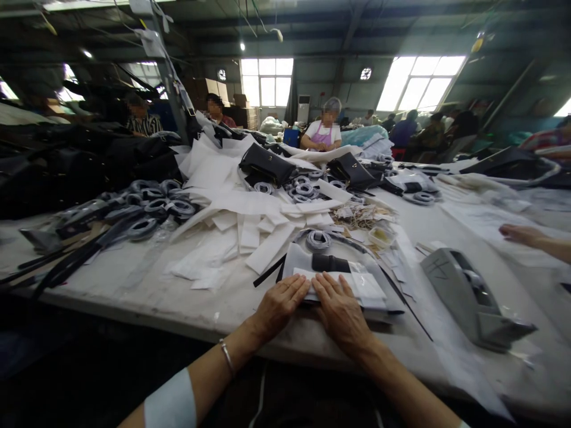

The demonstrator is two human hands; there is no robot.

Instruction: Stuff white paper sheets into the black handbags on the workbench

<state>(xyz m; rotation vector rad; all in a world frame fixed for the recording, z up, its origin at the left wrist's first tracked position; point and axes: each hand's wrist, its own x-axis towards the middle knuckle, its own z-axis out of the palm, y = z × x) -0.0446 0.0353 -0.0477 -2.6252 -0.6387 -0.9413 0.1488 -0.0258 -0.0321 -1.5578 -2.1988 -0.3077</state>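
Note:
Both my hands rest side by side on a white folded sheet (370,286) at the table's front edge. My left hand (282,302) lies with its fingers stretched out on the sheet's left part. Beside it, my right hand (342,314) presses flat on the same sheet, fingers slightly spread. Under and behind the sheet is a dark bag, partly covered, with a black panel (330,263) showing. A coiled strap in clear wrap (318,239) sits just beyond it. The thumbs are mostly hidden.
A grey tape dispenser (464,297) stands to the right. White paper strips (250,232), wrapped strap coils (156,205) and black bags (265,163) are piled behind and left. Another person's hand (521,235) reaches in from the right; a person in a purple apron (325,138) sits opposite.

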